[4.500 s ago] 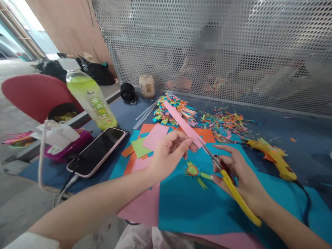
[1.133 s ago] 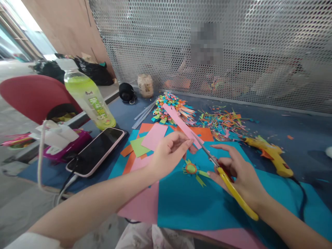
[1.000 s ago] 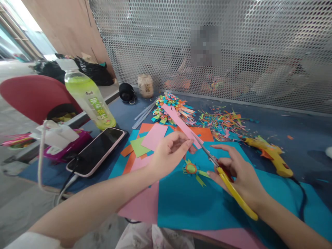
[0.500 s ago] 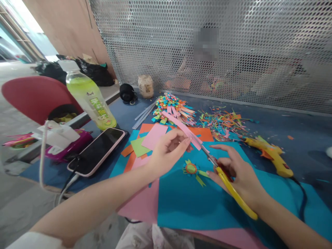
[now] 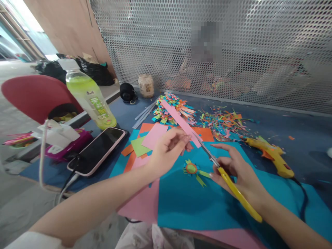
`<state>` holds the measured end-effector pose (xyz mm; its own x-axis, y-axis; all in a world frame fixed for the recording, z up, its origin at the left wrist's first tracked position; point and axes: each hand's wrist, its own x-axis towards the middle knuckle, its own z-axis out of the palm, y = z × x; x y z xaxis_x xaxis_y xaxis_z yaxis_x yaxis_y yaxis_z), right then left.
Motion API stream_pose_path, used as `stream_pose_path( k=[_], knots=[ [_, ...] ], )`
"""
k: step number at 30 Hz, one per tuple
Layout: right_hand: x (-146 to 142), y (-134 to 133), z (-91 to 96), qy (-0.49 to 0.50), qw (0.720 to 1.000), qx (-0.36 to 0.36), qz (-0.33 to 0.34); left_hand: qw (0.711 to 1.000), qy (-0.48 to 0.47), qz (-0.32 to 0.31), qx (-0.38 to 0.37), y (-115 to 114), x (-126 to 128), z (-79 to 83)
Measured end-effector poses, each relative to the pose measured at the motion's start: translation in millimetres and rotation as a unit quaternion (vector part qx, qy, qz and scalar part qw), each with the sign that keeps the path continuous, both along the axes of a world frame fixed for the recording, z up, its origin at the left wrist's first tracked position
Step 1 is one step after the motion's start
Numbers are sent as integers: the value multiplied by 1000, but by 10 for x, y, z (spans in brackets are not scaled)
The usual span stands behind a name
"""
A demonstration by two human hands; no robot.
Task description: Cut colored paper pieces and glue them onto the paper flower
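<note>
The tabletop at far right leaves room to pass between the glue gun and perforated panel, while the scissors bar the middle and the bottle blocks the left.

Green drink bottle just beside black phone, red chair behind.

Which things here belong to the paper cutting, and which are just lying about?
Seemingly part of the job:
pink strip, in the left hand
scissors, in the right hand
paper sheets
paper scraps
glue gun, not in hand

Probably just lying about:
drink bottle
phone
jar, contents unclear
</note>
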<state>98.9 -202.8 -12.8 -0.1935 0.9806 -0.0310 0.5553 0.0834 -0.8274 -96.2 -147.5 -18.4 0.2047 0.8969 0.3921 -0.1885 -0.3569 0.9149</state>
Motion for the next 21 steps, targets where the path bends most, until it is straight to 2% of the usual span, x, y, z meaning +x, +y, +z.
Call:
stream_pose_path(
  k=[21],
  knots=[
    [2,2,-34,-12,1000,15,-8,999,28,7,22,4,7,-19]
  ],
)
